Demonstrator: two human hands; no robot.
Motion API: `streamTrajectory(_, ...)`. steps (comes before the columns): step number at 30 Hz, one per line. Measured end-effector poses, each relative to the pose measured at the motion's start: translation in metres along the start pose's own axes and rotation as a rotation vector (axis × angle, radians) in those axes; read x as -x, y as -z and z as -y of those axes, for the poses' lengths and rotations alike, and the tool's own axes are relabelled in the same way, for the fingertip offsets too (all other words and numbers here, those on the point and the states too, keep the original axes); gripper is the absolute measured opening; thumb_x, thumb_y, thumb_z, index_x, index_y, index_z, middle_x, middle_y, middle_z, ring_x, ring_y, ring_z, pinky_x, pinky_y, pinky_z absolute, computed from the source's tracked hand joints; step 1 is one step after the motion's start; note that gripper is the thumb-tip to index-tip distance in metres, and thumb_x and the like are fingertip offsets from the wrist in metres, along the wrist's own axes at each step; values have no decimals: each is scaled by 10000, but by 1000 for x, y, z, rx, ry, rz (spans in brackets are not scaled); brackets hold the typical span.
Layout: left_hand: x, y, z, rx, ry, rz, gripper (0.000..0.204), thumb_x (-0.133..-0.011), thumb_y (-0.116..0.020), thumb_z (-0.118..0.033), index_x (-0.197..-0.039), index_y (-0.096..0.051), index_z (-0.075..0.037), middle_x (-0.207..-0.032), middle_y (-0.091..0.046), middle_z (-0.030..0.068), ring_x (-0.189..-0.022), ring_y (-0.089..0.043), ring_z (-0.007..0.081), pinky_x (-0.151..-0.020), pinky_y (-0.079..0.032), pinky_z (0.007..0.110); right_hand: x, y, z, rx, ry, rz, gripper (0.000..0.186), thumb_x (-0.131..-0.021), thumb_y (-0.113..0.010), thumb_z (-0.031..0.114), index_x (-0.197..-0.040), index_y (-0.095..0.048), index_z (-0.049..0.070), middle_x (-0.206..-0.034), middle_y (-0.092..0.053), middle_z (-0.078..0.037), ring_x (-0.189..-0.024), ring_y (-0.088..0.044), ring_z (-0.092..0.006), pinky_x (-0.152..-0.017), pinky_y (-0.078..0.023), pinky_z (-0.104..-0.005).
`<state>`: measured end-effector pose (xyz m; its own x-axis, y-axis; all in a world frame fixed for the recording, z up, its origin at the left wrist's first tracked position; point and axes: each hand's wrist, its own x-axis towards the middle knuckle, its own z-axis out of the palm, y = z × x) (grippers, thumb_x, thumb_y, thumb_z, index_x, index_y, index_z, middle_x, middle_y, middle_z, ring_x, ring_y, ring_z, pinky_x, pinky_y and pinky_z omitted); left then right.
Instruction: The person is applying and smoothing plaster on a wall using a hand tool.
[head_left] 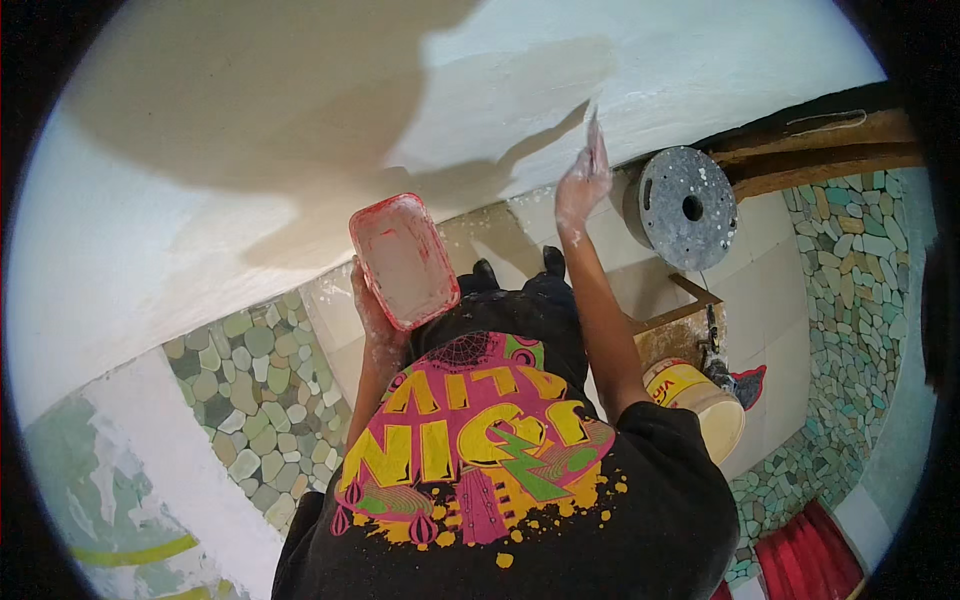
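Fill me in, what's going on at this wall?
A person's left hand holds a red-rimmed tub with whitish stuff inside. Their right hand, smeared white, is up at the wall, fingers pointing toward it; whether it touches or grips something thin, I can't tell. A speckled grey disc is right of that hand, and a bucket is by the right arm.

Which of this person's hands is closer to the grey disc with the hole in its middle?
Right: the right hand is just left of the grey disc, while the left hand is much farther to its left, holding the red tub.
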<state>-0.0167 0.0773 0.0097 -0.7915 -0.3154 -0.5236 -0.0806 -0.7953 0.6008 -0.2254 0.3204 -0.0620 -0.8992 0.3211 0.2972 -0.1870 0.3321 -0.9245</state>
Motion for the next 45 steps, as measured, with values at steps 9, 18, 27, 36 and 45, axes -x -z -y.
streamTrajectory(9,8,1,10,78,26,6,559,-1020,-424,-521,-1377,-515,-101,-1299,-613,85,-1142,-614,263,-980,-528,431,52,-23,39,-231,107,331,378,-973,-478,26,-1316,-569,-102,-1335,-620,-234,-1250,-594,-276,-1091,-417,-351)
streamTrajectory(18,9,23,-8,14,55,2,549,-1027,-414,-512,-1384,-511,-107,-1307,-610,88,-1150,-612,269,-977,-533,432,-14,-3,76,-271,-75,-135,367,-952,-487,-30,-1293,-619,-55,-1254,-684,-170,-1191,-631,-247,-1049,-450,-362)
streamTrajectory(27,-5,48,-37,-94,110,-19,563,-1011,-435,-528,-1377,-523,-108,-1297,-617,84,-1136,-617,257,-965,-535,426,4,-11,56,-120,175,-101,372,-967,-464,-27,-1312,-580,-100,-1233,-677,-217,-1083,-676,-278,-948,-516,-332)
streamTrajectory(36,-8,69,-47,-134,157,-122,571,-1016,-427,-533,-1385,-518,-107,-1305,-613,78,-1133,-618,255,-968,-534,429,33,-48,122,-496,181,-87,377,-945,-449,-73,-1293,-589,-102,-1299,-647,-203,-1180,-642,-241,-1052,-450,-324)
streamTrajectory(45,-5,105,-58,-127,155,-40,581,-1023,-413,-538,-1406,-499,-109,-1323,-605,79,-1146,-614,262,-974,-532,435,7,-40,22,-128,447,-186,448,-906,-480,-67,-1308,-642,47,-1390,-597,-177,-1333,-531,-327,-1136,-372,-465)
